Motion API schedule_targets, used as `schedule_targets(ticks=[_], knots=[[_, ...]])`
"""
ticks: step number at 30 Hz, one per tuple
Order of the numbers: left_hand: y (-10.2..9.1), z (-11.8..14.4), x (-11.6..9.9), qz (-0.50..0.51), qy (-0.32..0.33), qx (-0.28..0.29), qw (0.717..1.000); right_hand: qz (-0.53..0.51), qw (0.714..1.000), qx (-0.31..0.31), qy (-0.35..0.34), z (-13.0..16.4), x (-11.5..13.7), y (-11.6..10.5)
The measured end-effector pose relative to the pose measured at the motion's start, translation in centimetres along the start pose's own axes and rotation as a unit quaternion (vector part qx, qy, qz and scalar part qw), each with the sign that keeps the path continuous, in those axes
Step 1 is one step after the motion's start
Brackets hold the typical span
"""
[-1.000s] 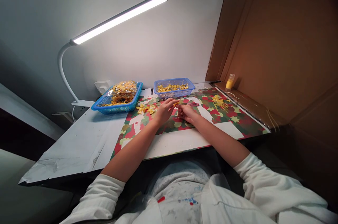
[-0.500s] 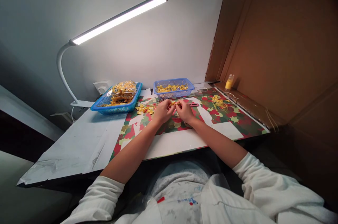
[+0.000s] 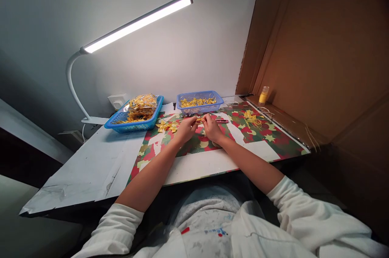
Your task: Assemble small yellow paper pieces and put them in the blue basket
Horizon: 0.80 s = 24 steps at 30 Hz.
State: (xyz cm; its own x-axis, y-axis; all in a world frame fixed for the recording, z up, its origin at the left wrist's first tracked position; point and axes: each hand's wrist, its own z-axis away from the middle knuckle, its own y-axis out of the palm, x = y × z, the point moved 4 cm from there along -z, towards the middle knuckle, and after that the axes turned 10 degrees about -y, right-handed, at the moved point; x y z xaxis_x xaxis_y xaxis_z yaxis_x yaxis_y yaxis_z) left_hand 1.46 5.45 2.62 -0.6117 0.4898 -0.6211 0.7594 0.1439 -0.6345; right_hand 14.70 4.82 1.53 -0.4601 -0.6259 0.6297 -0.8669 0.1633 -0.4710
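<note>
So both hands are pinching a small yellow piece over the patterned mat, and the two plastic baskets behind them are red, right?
Not quite: the head view shows the two plastic baskets are blue, not red. The rest stands: the left hand and right hand meet on a small yellow piece over the red and green patterned mat.

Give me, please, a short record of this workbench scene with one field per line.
left hand: pinching a small yellow piece together with the other hand
right hand: fingertips meet the left hand's at the piece
left basket: blue, holds a clear bag of yellow pieces
right basket: blue, loose yellow pieces inside
mat: red and green patterned, under both hands
lamp: lit bar above the table
bottle: small, yellow, by the cardboard wall
</note>
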Motion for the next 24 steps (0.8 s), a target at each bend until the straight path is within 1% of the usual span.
schedule_targets(ticks=[3,6,8,10,14,19,24], knots=[[0.01,-0.02,0.10,0.038,-0.016,0.015,0.999,-0.013,1.000,0.002,-0.013,0.04,0.06,-0.16],[0.17,-0.03,0.26,0.100,-0.039,0.050,0.993,-0.023,0.999,0.018,-0.027,0.08,0.13,-0.39],[0.26,-0.04,0.34,0.133,-0.046,0.072,0.987,-0.015,0.999,0.033,-0.035,0.10,0.19,-0.56],[0.30,-0.05,0.39,0.144,-0.046,0.083,0.985,0.008,0.998,0.044,-0.045,0.12,0.23,-0.68],[0.34,-0.03,0.60,0.123,-0.037,0.078,0.989,0.077,0.994,0.051,-0.060,0.14,0.22,-0.71],[0.28,0.17,0.55,0.044,0.003,0.047,0.998,0.144,0.987,0.037,-0.056,0.23,0.35,-0.63],[0.16,0.40,0.00,-0.021,0.018,0.040,0.999,0.156,0.987,0.026,-0.037,0.34,0.47,-0.64]])
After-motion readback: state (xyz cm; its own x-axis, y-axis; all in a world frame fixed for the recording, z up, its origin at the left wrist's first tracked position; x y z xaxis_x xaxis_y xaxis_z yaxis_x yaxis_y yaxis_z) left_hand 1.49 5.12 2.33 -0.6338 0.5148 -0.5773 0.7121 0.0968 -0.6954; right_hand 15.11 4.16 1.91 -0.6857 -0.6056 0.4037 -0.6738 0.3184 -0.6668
